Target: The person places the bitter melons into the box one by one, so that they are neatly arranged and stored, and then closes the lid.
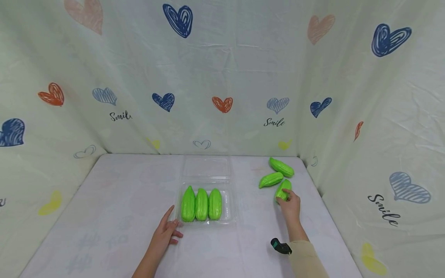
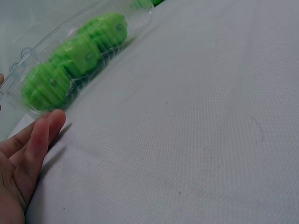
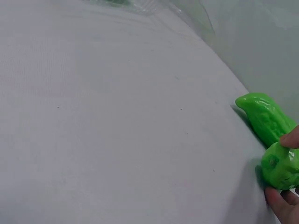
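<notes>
A clear plastic clamshell box point(image 1: 227, 206) stands with its lid point(image 1: 206, 168) folded back, and three ridged green bitter gourds point(image 1: 202, 204) lie side by side in its left and middle. My left hand point(image 1: 166, 231) is at the box's front left corner, fingers fairly straight; in the left wrist view its fingertips point(image 2: 57, 119) are at the box's edge. On the right, my right hand point(image 1: 290, 204) pinches a bitter gourd point(image 1: 284, 188) between thumb and fingers. That gourd point(image 3: 279, 165) shows its stem end in the right wrist view, with another gourd point(image 3: 264, 116) behind it.
Two more bitter gourds, one nearer the box point(image 1: 271, 180) and one farther back point(image 1: 281, 167), lie on the white-covered table point(image 1: 121, 193). A curtain point(image 1: 194, 69) printed with hearts encloses the back and sides. A black device point(image 1: 281, 246) is at the right wrist.
</notes>
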A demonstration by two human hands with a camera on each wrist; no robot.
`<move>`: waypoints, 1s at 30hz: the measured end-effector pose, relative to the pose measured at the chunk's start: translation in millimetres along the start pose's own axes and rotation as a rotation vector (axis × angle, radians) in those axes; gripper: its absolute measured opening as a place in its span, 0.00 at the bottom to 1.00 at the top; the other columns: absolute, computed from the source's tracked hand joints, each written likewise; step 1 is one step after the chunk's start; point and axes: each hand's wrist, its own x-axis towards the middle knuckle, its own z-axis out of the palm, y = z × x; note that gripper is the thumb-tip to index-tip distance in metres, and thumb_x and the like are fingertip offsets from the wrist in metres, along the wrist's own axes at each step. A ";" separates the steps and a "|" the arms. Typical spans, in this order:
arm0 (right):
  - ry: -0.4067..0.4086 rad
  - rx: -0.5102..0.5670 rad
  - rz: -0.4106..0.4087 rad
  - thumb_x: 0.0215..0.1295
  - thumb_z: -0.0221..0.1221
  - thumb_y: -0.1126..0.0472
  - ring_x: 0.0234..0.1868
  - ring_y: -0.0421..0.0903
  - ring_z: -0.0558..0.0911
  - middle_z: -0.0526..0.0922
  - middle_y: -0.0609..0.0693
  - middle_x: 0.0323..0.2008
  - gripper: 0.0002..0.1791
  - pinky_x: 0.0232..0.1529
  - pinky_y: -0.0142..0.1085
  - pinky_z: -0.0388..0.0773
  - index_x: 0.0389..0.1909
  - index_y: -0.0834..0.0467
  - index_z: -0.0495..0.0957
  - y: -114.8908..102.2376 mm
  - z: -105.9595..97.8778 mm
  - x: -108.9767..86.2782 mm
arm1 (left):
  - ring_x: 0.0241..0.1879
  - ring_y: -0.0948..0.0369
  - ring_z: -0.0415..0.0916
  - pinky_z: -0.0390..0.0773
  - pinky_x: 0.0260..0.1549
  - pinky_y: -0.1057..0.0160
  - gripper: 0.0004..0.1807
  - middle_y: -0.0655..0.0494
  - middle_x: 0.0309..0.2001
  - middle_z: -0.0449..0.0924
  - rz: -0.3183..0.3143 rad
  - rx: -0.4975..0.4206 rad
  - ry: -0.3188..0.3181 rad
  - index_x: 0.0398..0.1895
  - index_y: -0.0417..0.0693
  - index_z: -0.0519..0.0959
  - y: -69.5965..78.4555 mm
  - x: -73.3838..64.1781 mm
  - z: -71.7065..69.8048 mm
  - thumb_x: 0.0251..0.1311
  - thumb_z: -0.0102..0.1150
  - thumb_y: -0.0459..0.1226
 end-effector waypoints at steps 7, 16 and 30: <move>-0.012 0.047 0.023 0.61 0.61 0.68 0.63 0.69 0.62 0.53 0.73 0.67 0.26 0.57 0.57 0.69 0.60 0.67 0.69 -4.9 -1.0 -9.3 | 0.32 0.54 0.82 0.82 0.25 0.59 0.33 0.46 0.43 0.80 -0.010 -0.005 0.005 0.77 0.57 0.51 0.0 0.1 0.1 0.73 0.49 0.43; -0.038 0.093 0.019 0.62 0.61 0.68 0.65 0.68 0.60 0.53 0.70 0.69 0.26 0.58 0.57 0.69 0.61 0.65 0.69 -16.5 0.9 -19.8 | 0.32 0.54 0.82 0.82 0.24 0.59 0.33 0.46 0.43 0.80 -0.002 -0.010 -0.001 0.77 0.56 0.51 -2.2 0.9 -0.4 0.73 0.49 0.44; -0.105 0.125 -0.013 0.59 0.63 0.69 0.64 0.65 0.63 0.57 0.67 0.68 0.26 0.57 0.55 0.68 0.60 0.64 0.72 -33.3 10.9 -48.6 | 0.32 0.54 0.82 0.82 0.25 0.59 0.33 0.46 0.44 0.80 -0.011 -0.014 0.000 0.77 0.58 0.51 -1.9 2.0 0.2 0.73 0.49 0.45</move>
